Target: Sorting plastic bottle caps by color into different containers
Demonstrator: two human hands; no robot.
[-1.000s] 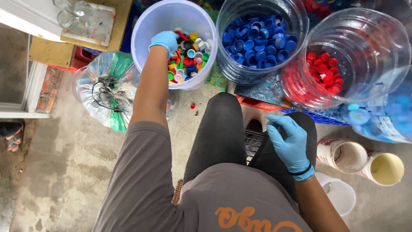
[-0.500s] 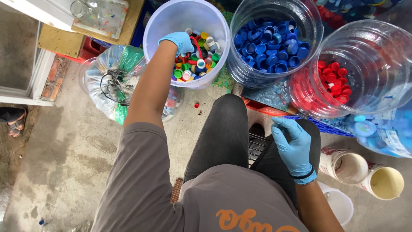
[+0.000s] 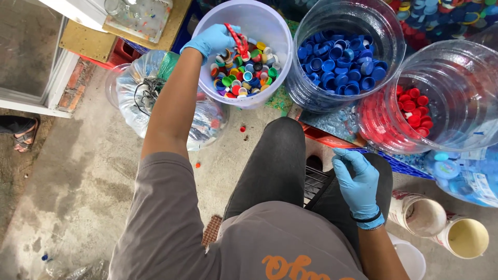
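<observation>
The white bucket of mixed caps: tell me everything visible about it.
The white bucket is round, translucent plastic, standing upright and open on the floor beside the clear tub of blue caps. Its bottom is covered with mixed caps in red, green, blue, yellow and white. The left hand, in a blue glove, reaches inside and pinches a red strip above the caps. A clear bag lies against its left side.

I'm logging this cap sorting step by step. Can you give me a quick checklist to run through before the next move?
1. Left hand grips the red ring strip: ok.
2. Strip lifted free of the mixed caps: ok.
3. Right hand empty, resting on the knee: ok.
4. Blue-cap jar and red-cap jar open on top: ok.
5. Floor free of strays: not ok, red cap lies there.
</observation>
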